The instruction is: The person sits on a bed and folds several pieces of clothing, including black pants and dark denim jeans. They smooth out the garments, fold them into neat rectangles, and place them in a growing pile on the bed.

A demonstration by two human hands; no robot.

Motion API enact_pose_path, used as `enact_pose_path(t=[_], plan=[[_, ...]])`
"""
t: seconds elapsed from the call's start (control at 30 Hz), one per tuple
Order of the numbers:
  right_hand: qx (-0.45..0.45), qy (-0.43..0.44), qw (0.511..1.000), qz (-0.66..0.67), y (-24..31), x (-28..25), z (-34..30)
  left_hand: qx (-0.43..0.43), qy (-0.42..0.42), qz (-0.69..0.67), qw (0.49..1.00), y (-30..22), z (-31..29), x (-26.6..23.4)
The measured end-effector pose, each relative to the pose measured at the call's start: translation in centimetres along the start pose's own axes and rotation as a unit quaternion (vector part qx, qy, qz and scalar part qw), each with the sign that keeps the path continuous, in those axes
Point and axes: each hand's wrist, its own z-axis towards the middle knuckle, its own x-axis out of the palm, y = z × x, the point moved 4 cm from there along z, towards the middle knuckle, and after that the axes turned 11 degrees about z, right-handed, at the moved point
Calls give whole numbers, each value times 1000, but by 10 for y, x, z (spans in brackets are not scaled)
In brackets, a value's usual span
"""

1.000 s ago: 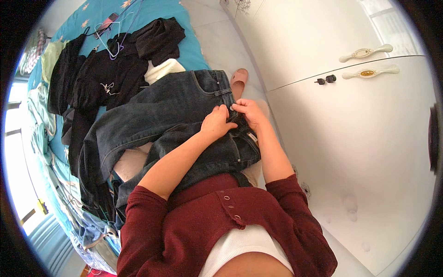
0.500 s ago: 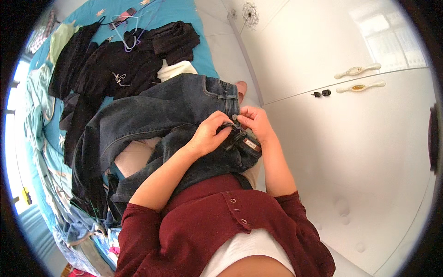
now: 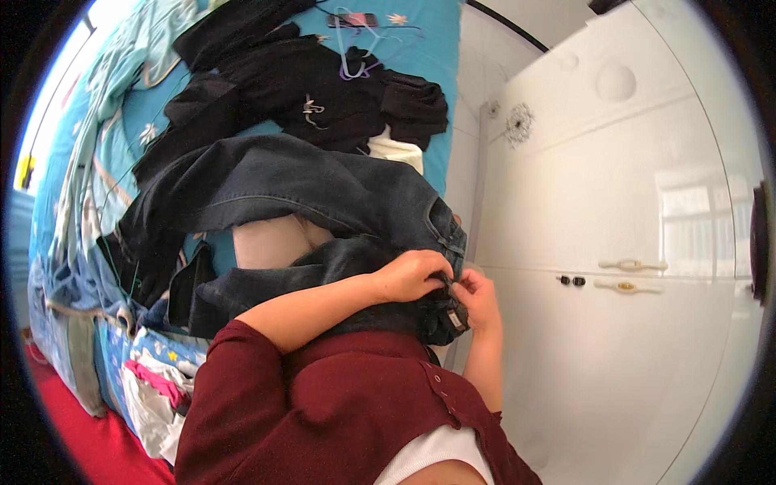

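Dark blue jeans [image 3: 299,182] lie across my lap, their legs spread to the left over the bed and the waistband toward the right. My left hand [image 3: 414,276] is closed on the waistband near its front fastening, fingertips pinched on the denim. Facing it, my right hand [image 3: 477,301] pinches the same waistband with thumb and fingers. The small part between the fingertips is mostly hidden. Below my hands a pale label [image 3: 455,320] shows inside the waist.
The bed's blue sheet [image 3: 432,61] carries black clothes [image 3: 279,89], hangers [image 3: 346,50], a phone [image 3: 353,19] and a cream cloth [image 3: 396,151]. White and pink clothes [image 3: 158,396] lie at the lower left. A glossy white cabinet [image 3: 622,364] stands close on the right.
The view has swung, so the bed and cabinet sit elsewhere in the picture. My hands have come closer together at the waistband, both still holding the jeans.
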Motion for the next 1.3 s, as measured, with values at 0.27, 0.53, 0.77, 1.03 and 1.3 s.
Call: enact_pose_path(t=[0.27, 0.53, 0.77, 1.03, 1.3], plan=[[30, 23, 998, 57, -15, 6, -5, 123, -22, 41, 991, -17, -4, -8], [-7, -12, 999, -45, -14, 5, 3, 70, -57, 135, 987, -1, -15, 0], [-16, -112, 979, -167, -39, 3, 4, -111, -23, 121, 986, 16, -21, 12], [-25, -144, 972, -186, -22, 18, 2, -182, -13, 71, 981, 18, -14, 15], [-55, -191, 950, -241, 1, 30, 2, -137, 17, 136, 981, 12, -8, 22]])
